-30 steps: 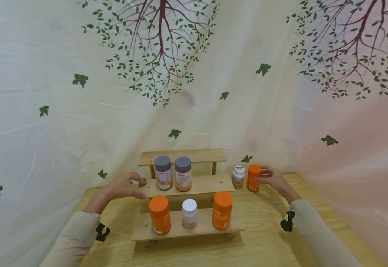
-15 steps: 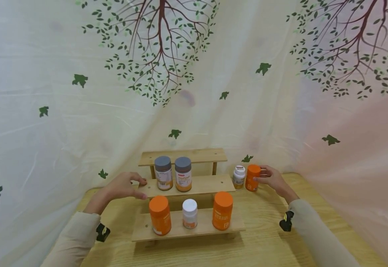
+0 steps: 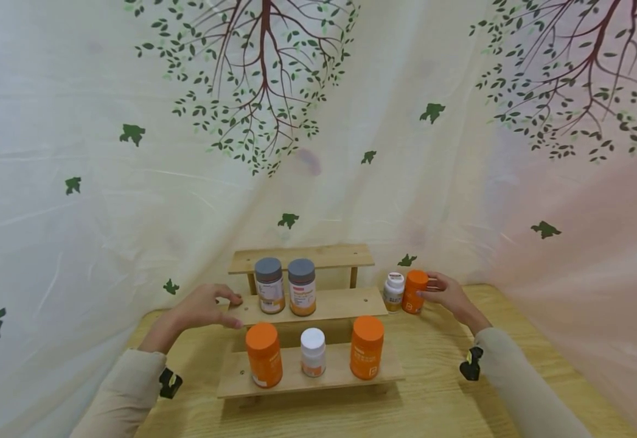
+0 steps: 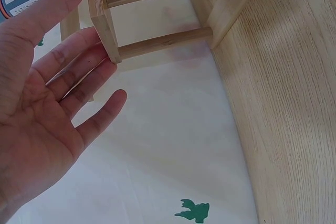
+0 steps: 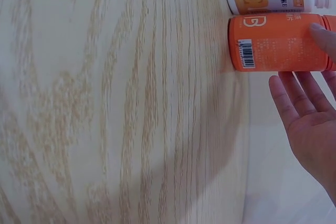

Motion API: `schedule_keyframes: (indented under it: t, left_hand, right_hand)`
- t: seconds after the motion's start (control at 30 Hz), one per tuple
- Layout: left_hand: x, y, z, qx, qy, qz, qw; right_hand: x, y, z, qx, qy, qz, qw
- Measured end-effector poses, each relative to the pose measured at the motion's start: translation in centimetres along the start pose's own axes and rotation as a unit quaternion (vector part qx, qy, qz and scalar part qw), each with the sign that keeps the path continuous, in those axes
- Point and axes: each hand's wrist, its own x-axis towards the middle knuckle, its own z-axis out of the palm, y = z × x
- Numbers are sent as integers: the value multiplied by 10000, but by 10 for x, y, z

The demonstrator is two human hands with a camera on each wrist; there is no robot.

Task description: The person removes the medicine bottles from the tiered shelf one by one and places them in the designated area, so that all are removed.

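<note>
In the head view my right hand (image 3: 445, 293) holds an orange pill bottle (image 3: 415, 293) by its right side. Its thumb lies on the near face and its fingers on the far side, as the right wrist view also shows. The bottle stands upright on the table, right beside a white pill bottle (image 3: 393, 292) with a gold label. My left hand (image 3: 203, 307) grips the left end of the middle board of a three-step wooden display rack (image 3: 345, 303), thumb in front and index finger behind. Its other fingers (image 4: 73, 77) are extended beside the board in the left wrist view.
Two grey-capped bottles (image 3: 302, 289) stand on the middle step. On the lowest step are an orange bottle (image 3: 264, 356) at left, a small white bottle (image 3: 313, 353) and another orange bottle (image 3: 367, 348) at right. A printed curtain (image 3: 318, 201) hangs behind the wooden table (image 3: 438, 371).
My right hand has moved the orange bottle slightly left, closing the gap to the white bottle. My left hand has stayed at the rack's end.
</note>
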Motion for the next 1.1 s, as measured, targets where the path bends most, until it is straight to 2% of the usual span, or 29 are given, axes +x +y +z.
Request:
schedule_keyframes:
  t: [0.4,0.63,0.87,1.1]
  left_hand:
    - [0,1,-2,54,-22,52,10000]
    - [0,0,-1,80,-9,-25,10000]
    - [1,-2,-1,76,-22,5,10000]
    - [1,-1,-2,100,-48,-36,9999]
  right_hand:
    - [1,-1,3,-83,-23,-8,10000]
    - [1,-4,2,-102,-97,27,9999]
    - [-2,-18,1,-125,-198,147,9996]
    - [3,-8,-3,-105,-102,117,9998]
